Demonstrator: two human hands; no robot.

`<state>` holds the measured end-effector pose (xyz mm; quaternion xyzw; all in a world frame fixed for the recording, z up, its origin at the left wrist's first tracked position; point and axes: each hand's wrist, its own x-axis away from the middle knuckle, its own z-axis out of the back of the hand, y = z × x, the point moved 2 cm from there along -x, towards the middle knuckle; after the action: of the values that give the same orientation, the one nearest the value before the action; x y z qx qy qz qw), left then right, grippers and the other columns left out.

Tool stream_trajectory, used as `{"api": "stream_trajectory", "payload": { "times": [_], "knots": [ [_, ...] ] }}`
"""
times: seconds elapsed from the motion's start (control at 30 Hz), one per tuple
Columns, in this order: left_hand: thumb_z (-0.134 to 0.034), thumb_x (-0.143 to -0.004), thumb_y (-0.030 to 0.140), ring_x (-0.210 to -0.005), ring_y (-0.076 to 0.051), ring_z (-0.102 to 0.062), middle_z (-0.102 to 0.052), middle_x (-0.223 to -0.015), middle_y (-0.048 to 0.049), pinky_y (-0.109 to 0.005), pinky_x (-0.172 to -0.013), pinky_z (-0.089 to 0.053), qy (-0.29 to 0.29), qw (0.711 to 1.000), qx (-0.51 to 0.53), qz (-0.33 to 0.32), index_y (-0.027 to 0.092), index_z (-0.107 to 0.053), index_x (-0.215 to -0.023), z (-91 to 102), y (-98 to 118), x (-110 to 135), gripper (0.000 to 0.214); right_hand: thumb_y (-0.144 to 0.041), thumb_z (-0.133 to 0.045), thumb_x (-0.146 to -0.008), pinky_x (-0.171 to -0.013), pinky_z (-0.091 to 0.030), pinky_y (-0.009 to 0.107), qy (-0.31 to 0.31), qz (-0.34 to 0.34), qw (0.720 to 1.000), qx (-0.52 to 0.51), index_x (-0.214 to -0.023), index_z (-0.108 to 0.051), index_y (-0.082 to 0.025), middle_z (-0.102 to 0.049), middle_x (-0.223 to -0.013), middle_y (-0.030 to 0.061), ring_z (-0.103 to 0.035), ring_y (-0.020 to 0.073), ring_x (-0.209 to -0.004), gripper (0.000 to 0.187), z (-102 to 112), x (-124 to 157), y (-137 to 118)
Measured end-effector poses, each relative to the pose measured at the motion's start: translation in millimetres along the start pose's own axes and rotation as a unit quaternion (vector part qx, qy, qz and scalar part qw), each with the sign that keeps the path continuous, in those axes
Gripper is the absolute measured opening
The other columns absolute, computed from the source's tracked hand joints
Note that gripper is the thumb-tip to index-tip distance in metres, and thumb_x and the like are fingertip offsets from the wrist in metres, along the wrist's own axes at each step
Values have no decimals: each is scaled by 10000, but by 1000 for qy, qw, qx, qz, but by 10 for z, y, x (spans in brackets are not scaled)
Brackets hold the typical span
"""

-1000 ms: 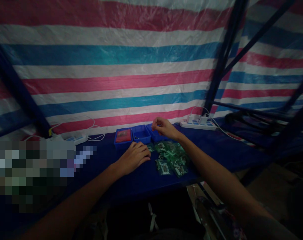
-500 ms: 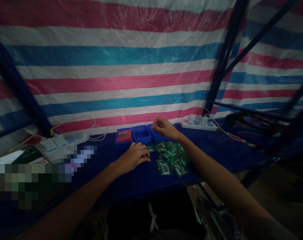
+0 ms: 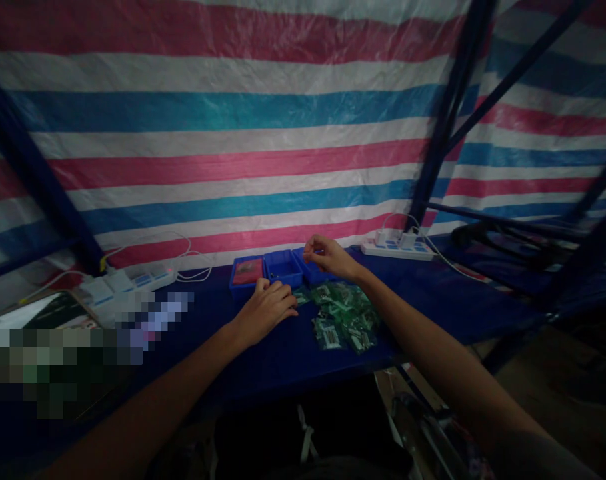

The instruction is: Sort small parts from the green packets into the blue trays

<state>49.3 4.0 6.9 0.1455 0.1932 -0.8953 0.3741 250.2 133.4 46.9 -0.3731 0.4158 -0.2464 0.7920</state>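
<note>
Our right grip hangs over the right-hand blue bin, thumb and forefinger curled toward each other; we cannot tell whether anything small is pinched there. Our left grip lies palm down with its fingers bent, low over the counter, and we cannot make out anything beneath it.

Between our forearms, just right of the left grip and below the right one, is a loose pile of green-tinted clear bags with small metallic-looking parts inside. Beyond the left grip stand the middle blue bin, with a few tiny dark bits in it, and the left-hand blue bin, which holds a flat red item; all three bins sit side by side.

Farther out, we see a white power strip to the right and, behind everything, a striped sheet.
</note>
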Motion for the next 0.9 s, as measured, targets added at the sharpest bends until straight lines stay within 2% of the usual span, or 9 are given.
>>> {"api": "stream_trajectory", "payload": {
  "times": [0.17,0.3,0.47,0.63,0.8,0.9],
  "knots": [
    [-591,-1022,496,-1013,-245,-538,-654,-1001,-44,-389,-862,-285,9,999,-27,23,206,-706,-988,-11,-19,-3,313,-396,-725,-858,-410,-402,222,2,3,1000,2,-952,-549,-202,-624,-795,-21,-489,86,-481,278,-4,-2,10],
    [-581,-1015,532,-989,-239,-535,-644,-974,-39,-381,-866,-301,10,999,-34,11,200,-704,-978,-55,-29,-17,356,-413,-738,-849,-412,-402,225,-1,-1,1000,2,-950,-549,-204,-618,-789,-21,-484,86,-483,300,-2,-9,45],
    [-558,-1029,531,-999,-240,-535,-645,-990,-47,-384,-881,-306,14,999,-37,6,193,-695,-988,-78,1,-48,367,-415,-745,-850,-410,-401,226,-6,1,1000,-3,-953,-565,-203,-604,-773,-26,-493,92,-485,296,3,-12,88],
    [-542,-1058,463,-1023,-235,-535,-647,-1043,-53,-386,-884,-303,11,1000,-24,-5,207,-695,-1049,-16,38,-34,299,-430,-735,-862,-424,-411,222,-8,0,1000,3,-962,-579,-200,-638,-800,-11,-505,96,-507,296,12,-10,89],
    [-542,-1066,426,-1071,-230,-537,-657,-1112,-39,-396,-920,-308,8,999,44,6,236,-703,-1114,87,67,-21,254,-444,-729,-868,-437,-423,221,-11,2,1000,11,-964,-575,-198,-658,-805,-1,-507,98,-514,306,17,-14,83],
    [-527,-1078,395,-1115,-216,-539,-663,-1188,-23,-392,-948,-320,1,992,122,-17,282,-699,-1195,103,139,-19,237,-433,-725,-869,-428,-417,222,-10,1,1000,12,-960,-575,-199,-647,-793,-8,-504,98,-504,293,15,-13,72]
  ]
}}
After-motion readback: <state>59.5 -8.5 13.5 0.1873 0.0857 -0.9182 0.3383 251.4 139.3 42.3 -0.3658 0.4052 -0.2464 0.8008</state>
